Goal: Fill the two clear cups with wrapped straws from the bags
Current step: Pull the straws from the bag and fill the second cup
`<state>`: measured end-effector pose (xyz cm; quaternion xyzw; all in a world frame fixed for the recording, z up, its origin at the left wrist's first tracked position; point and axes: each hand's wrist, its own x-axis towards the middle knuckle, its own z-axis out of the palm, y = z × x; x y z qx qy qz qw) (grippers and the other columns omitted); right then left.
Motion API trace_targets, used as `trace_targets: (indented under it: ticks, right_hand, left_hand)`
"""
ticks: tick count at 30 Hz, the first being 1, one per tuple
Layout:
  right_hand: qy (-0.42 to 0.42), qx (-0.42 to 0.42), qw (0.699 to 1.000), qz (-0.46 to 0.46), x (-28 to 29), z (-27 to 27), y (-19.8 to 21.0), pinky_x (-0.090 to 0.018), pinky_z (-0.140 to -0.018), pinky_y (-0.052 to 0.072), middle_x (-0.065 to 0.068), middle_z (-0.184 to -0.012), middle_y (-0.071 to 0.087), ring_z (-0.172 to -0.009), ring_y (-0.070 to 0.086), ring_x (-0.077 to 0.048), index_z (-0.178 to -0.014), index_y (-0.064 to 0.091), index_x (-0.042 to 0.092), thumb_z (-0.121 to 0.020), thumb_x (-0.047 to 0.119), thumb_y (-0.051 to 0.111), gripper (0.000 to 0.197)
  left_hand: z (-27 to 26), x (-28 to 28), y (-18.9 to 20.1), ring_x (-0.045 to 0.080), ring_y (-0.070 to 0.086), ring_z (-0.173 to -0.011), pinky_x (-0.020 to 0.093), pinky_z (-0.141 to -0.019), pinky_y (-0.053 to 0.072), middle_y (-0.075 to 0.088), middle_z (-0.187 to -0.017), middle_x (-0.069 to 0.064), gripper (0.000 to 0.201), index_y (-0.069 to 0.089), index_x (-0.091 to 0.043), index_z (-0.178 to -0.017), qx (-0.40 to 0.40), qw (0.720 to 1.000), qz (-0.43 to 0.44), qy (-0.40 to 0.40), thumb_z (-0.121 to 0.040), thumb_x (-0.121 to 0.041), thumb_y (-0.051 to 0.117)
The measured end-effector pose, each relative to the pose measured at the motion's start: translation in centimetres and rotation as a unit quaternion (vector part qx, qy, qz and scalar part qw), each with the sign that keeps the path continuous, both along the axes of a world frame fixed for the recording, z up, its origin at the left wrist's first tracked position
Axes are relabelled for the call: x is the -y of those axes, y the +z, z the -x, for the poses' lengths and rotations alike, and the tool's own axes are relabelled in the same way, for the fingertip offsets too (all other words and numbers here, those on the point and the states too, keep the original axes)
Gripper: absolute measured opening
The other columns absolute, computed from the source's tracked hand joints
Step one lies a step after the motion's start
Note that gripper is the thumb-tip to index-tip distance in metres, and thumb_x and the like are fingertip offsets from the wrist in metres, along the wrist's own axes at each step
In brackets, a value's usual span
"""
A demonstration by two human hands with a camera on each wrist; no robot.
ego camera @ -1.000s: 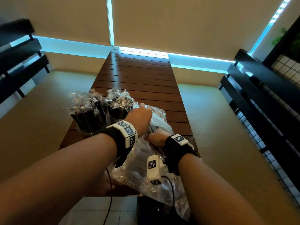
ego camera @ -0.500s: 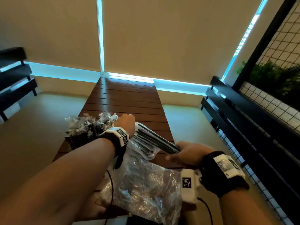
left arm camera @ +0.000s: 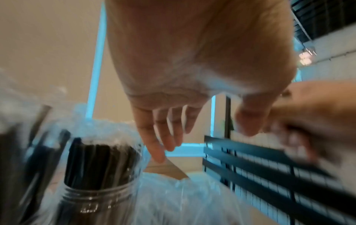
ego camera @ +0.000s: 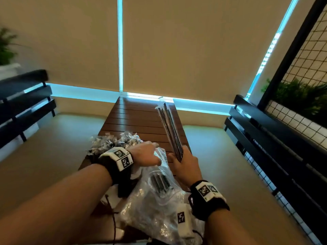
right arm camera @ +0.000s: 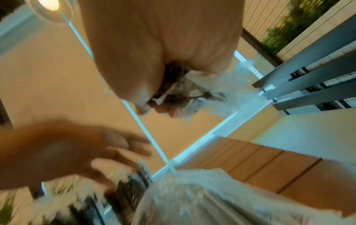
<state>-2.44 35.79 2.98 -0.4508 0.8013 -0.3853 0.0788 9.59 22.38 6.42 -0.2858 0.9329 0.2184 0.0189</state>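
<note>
My right hand (ego camera: 183,160) grips a bundle of black wrapped straws (ego camera: 169,128) by its lower end and holds it upright above the table. The wrapper ends (right arm camera: 192,89) stick out below that fist. My left hand (ego camera: 149,154) is open with straight fingers (left arm camera: 163,137) at the mouth of the clear straw bag (ego camera: 159,200), which lies on the table's near end with a few straws inside. Two clear cups (ego camera: 115,143) packed with black straws stand left of the bag, partly hidden by my left wrist. One cup (left arm camera: 100,175) shows close up below the left hand.
The slatted wooden table (ego camera: 141,121) runs away from me toward the wall. Black benches stand on the left (ego camera: 23,103) and on the right (ego camera: 274,138). A wire grid with plants (ego camera: 300,96) rises at the far right.
My right hand has drawn the straw bundle out of the bag and swung it upright. My left hand has loosened and now has straight fingers at the bag's mouth.
</note>
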Motion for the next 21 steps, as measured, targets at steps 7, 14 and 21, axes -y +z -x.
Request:
trace_targets:
  ticks: [7,14,21]
  right_hand:
    - [0.091,-0.069,0.992,0.055,4.8,-6.5,1.1,-0.039,-0.059,0.052,0.005,-0.07,0.061,-0.065,0.061,-0.026,-0.093,0.036,0.029,-0.09,0.046,0.052,0.024]
    - [0.191,0.021,0.981,0.033,7.6,-11.2,3.7,-0.022,-0.059,0.042,0.007,-0.087,0.063,-0.076,0.06,-0.007,-0.103,0.048,0.024,-0.077,0.04,0.076,0.042]
    - [0.279,0.273,0.917,-0.081,9.2,-12.5,5.2,-0.021,-0.048,0.045,0.003,-0.057,0.055,-0.047,0.054,-0.008,-0.07,0.055,0.014,-0.081,0.011,0.076,0.024]
  left_hand:
    - [-3.8,0.1,6.6,0.022,0.068,-0.096,0.037,-0.091,0.052,0.073,-0.097,0.007,0.043,0.062,-0.011,-0.098,-0.48,0.74,-0.426,0.199,-0.081,-0.05,0.071]
    - [-7.3,0.4,10.6,0.012,0.045,-0.041,0.031,-0.058,0.048,0.042,-0.053,-0.001,0.037,0.048,-0.015,-0.068,-0.636,0.693,-0.225,0.255,-0.088,-0.033,0.074]
    - [-10.2,-1.3,12.9,0.014,0.043,-0.043,0.026,-0.052,0.047,0.04,-0.052,0.002,0.035,0.05,-0.006,-0.064,-0.656,0.736,-0.115,0.124,-0.088,-0.016,0.074]
